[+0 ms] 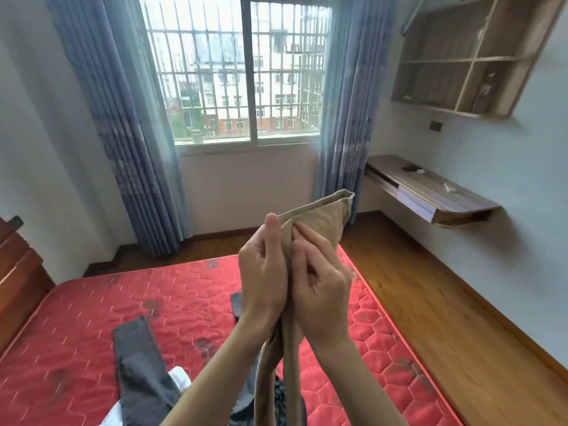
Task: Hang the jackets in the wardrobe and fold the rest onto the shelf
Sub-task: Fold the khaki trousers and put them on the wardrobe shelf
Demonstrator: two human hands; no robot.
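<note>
Both forearms enter from the bottom edge, and the lower length of the beige trousers (319, 216) hangs between them and runs out of frame, so its full shape cannot be judged. The left hand (264, 272) pinches the fabric's upper fold with thumb raised and fingers curled round it; the right hand (319, 278) grips the same cloth just beside it, fingers curled into the material. The 2 hands touch, held raised above the red mattress (92, 318). The hands and cloth hide part of a dark grey garment (138, 358) lying on the mattress; a second dark piece (238, 305) shows only as a sliver behind the left wrist. A white item (179, 376) is mostly covered by the grey garment. Beyond stand a barred window (246, 72), blue curtains (129, 133), a wall-mounted desk (430, 192) with small blurred objects, and a wooden wall shelf (473, 56).
</note>
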